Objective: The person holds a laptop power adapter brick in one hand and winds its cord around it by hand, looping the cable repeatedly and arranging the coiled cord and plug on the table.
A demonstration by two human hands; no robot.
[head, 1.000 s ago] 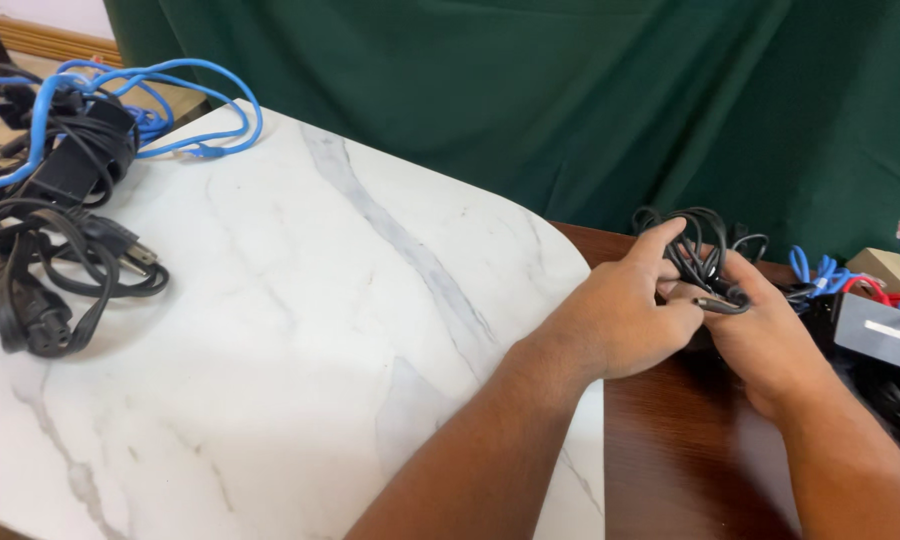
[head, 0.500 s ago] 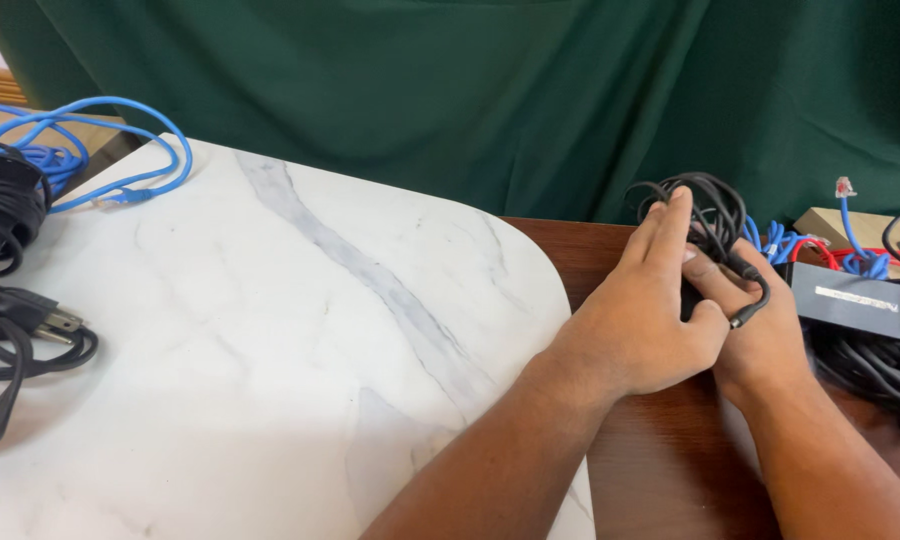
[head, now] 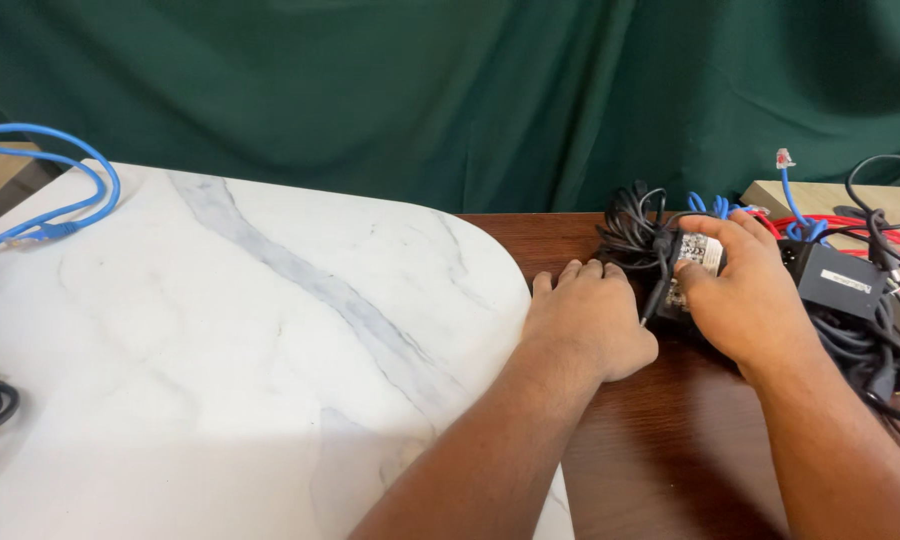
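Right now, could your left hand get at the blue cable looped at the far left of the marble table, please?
Probably yes, though only with a long stretch. The left hand rests at the table's right edge, and bare marble table lies between it and the blue cable; nothing blocks the way.

View: a single head camera is looking down and forward from the person's own eye line.
Facing: it is pointing across the marble worktop (head: 220,330) toward the green curtain (head: 450,90) behind it.
Nearness: it is sitting close; both forearms are entering from the bottom edge, and the left hand (head: 590,320) and right hand (head: 745,295) are filling the middle right.
Framing: the worktop is taking up the left half, the brown table (head: 670,450) the right.
Shared view: only one view is showing.
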